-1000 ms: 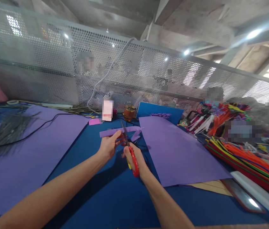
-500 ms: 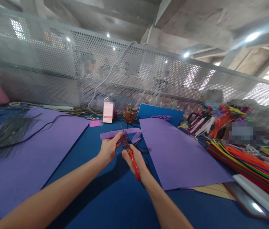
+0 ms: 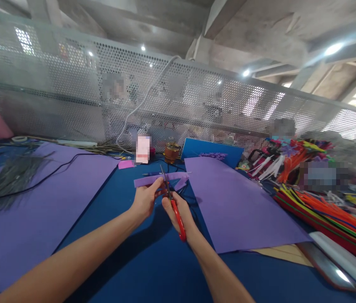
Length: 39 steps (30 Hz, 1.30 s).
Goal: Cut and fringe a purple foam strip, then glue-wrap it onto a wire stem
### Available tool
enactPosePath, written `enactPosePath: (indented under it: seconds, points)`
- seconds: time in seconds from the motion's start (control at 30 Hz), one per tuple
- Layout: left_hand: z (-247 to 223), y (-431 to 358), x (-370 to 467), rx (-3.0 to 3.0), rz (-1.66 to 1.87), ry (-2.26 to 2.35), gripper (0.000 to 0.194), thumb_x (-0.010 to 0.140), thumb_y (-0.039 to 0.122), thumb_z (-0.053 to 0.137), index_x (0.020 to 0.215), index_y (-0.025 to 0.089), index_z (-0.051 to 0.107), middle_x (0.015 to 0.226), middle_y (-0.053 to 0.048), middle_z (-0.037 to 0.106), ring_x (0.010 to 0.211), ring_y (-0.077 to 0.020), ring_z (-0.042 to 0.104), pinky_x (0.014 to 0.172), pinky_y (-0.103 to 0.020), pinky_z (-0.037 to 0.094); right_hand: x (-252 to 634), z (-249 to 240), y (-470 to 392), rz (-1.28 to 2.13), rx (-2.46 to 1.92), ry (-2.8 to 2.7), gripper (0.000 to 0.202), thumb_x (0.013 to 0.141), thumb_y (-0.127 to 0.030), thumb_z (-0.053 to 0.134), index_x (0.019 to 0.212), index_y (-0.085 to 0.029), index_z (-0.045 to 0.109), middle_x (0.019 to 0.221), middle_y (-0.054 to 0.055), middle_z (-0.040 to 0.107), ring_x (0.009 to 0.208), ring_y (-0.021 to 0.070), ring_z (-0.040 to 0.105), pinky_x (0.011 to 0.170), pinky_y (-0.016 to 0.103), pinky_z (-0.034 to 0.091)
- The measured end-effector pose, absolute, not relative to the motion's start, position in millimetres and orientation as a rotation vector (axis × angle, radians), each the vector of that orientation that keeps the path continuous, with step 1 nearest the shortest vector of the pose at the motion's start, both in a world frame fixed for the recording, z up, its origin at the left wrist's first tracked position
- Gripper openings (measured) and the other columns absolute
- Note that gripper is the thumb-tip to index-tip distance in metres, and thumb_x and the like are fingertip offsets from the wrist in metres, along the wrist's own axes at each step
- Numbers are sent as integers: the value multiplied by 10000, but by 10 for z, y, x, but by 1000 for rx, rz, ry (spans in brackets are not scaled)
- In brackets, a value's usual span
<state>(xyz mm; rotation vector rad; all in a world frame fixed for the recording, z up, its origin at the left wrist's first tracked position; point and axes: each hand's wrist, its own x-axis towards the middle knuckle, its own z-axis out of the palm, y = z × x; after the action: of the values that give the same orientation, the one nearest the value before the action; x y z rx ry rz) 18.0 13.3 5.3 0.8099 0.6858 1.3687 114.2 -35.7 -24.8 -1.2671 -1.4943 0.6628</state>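
Observation:
Near the middle of the blue table, my left hand [image 3: 146,198] pinches a narrow purple paper strip [image 3: 143,181] between thumb and fingers. The strip runs to the right, and its far end is bent downward. Wrapped in my right hand [image 3: 180,210] is a pair of scissors with red handles [image 3: 179,225]. Their dark blades point up and away from me, crossing the strip just right of my left thumb. Whether the blades are cutting through the paper I cannot tell. Behind the strip lies a dark blue pen-like tool [image 3: 152,174], partly hidden.
Large purple sheets [image 3: 244,206] lie on both sides. Further back stand a pale phone-like block [image 3: 143,148], an amber jar [image 3: 172,152] and a blue board [image 3: 197,148]. Colourful pipe cleaners [image 3: 332,214] fill the right. A black cable [image 3: 54,170] crosses the left sheet before a perforated metal screen [image 3: 165,101].
The strip has shifted slightly to the right with my left hand. Its hanging end sits higher and closer to the rest. The scissors remain nearly in place, still in my right hand.

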Motion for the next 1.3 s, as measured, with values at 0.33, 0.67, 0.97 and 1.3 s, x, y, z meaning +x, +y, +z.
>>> enactPosePath:
  seconds: [0.33,0.67,0.97,1.3]
  points:
    - [72,104,175,784,1348,710,303,422,311,783,584,112,622,561,-23,603,546,-117,548,522,-242,442,1082,-212,-364,700,-1265,-1382,425,766,-561,420,607,-169,465,499,-32,385,451,87,331,416,230,262]
    - [53,114,173,766,1343,693,288,431,293,782,597,120,622,579,-15,611,565,-117,560,528,-238,441,1068,-230,-349,750,-1246,-1333,417,751,-570,437,623,-173,449,515,-34,353,447,79,291,386,219,228]
    - [67,124,173,749,1329,700,292,422,293,784,595,118,627,575,-18,613,553,-120,559,554,-257,445,1077,-259,-344,764,-1262,-1340,416,762,-569,420,615,-181,428,495,-48,332,428,71,283,368,204,215]
    - [46,129,167,752,1327,669,257,445,268,778,593,118,631,585,-25,619,572,-122,566,538,-239,444,1076,-289,-331,787,-1248,-1331,401,789,-548,411,642,-176,445,483,-54,320,397,67,274,348,207,209]
